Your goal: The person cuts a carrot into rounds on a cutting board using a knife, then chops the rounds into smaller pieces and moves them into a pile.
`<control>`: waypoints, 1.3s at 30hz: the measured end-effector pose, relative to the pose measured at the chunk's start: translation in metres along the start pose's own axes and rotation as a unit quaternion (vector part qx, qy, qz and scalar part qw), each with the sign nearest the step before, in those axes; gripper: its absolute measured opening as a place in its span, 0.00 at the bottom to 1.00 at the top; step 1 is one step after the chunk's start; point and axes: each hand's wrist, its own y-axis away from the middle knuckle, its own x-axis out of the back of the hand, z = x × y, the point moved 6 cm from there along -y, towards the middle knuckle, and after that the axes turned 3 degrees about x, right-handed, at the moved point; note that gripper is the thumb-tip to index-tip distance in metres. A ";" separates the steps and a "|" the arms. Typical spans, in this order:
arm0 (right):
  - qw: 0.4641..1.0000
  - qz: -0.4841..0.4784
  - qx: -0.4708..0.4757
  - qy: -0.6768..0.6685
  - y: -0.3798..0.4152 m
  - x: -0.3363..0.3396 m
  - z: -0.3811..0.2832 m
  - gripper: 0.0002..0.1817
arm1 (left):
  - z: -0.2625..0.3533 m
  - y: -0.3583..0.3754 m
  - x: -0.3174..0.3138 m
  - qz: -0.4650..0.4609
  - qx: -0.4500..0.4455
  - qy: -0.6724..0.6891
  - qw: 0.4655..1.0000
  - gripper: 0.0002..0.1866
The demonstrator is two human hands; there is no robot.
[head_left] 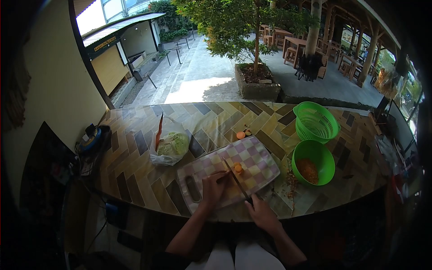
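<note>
My right hand point(262, 213) is wrapped around the handle of a kitchen knife point(236, 180), whose blade slants across a checkered cutting board point(267, 170). Just left of the blade, my left hand point(213, 189) rests on the board with its fingers curled together. Whatever those fingers hold, if anything, is hidden beneath them. Orange carrot pieces point(238, 168) lie against the far side of the blade. Past the board's far edge are a carrot end point(240, 135) and small dark scraps.
A clear plastic bag point(168, 158) with cabbage point(173, 144) and a carrot point(159, 130) sits left. At right stand a green basket point(315, 120) and a green bowl point(325, 155) containing orange bits. Peelings point(291, 182) litter the patterned table point(135, 164). A dark device point(92, 137) occupies the left end.
</note>
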 end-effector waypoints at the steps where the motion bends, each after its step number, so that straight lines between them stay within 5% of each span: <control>1: 1.000 -0.002 0.001 0.001 -0.001 -0.002 0.002 0.21 | 0.002 0.000 0.001 -0.005 0.005 -0.002 1.000 0.08; 17: 0.998 -0.053 0.031 0.019 -0.064 -0.023 0.011 0.16 | 0.000 0.001 -0.002 -0.014 0.008 0.002 1.000 0.10; 39: 1.000 -0.005 0.022 -0.021 -0.007 -0.005 0.008 0.18 | -0.015 -0.003 0.001 -0.009 0.057 0.018 0.998 0.11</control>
